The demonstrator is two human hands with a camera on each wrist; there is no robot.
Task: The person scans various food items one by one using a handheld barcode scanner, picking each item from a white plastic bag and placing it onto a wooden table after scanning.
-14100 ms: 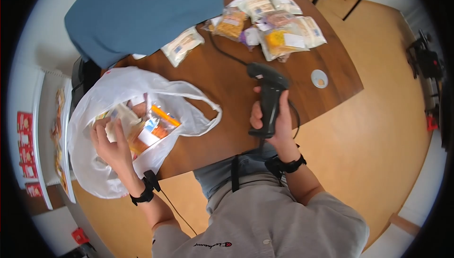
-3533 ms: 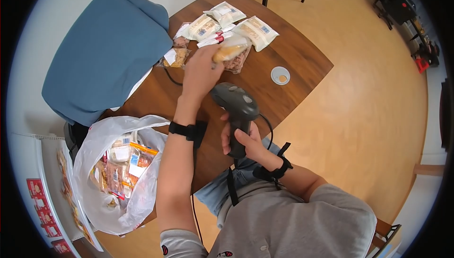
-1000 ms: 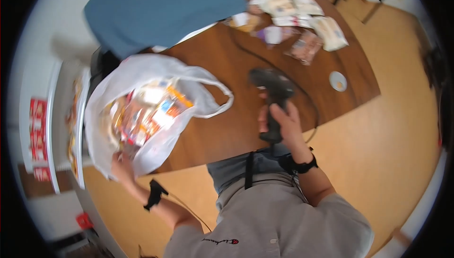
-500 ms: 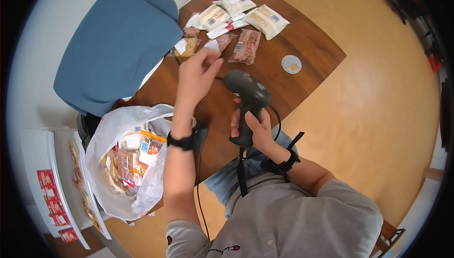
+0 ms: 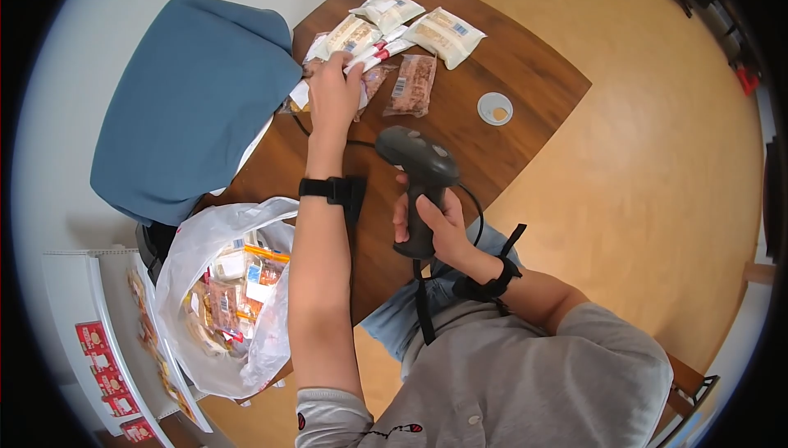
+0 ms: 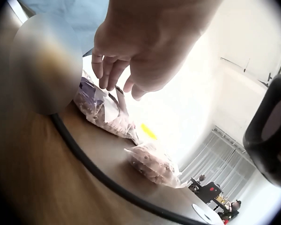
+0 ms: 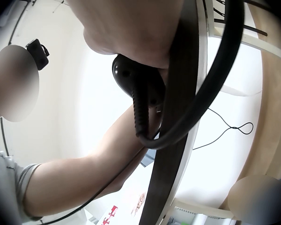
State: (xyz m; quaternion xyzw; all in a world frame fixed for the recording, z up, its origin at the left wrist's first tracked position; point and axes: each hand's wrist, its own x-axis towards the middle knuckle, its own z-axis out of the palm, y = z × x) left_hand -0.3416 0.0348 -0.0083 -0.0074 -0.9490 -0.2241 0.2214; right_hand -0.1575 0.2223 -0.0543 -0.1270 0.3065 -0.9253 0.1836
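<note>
In the head view the left hand (image 5: 332, 99) reaches over the pile, its fingertips by a white packet with red marks (image 5: 379, 55). The left wrist view shows its fingers (image 6: 113, 70) bent and apart from the thumb, above a purple-labelled packet (image 6: 100, 105); contact is unclear. A pink-filled packet (image 5: 411, 85) lies to the right. The right hand (image 5: 439, 222) grips the handle of a black handheld scanner (image 5: 417, 157), whose head points up-left. In the right wrist view the hand (image 7: 136, 35) hides most of the scanner (image 7: 131, 77).
An open white plastic bag (image 5: 176, 272) full of packets stands at the lower left. Blue cloth (image 5: 193, 107) covers an object behind it. A round disc (image 5: 495, 109) lies on the wooden table (image 5: 525, 79). The scanner's cable (image 5: 476, 202) hangs beside the right hand. Shelves (image 5: 123, 317) stand at left.
The left hand went from the bag to the pile and has now moved farther over it. The yellowish packet held 3.5 s ago is out of that hand. The right hand still grips the scanner.
</note>
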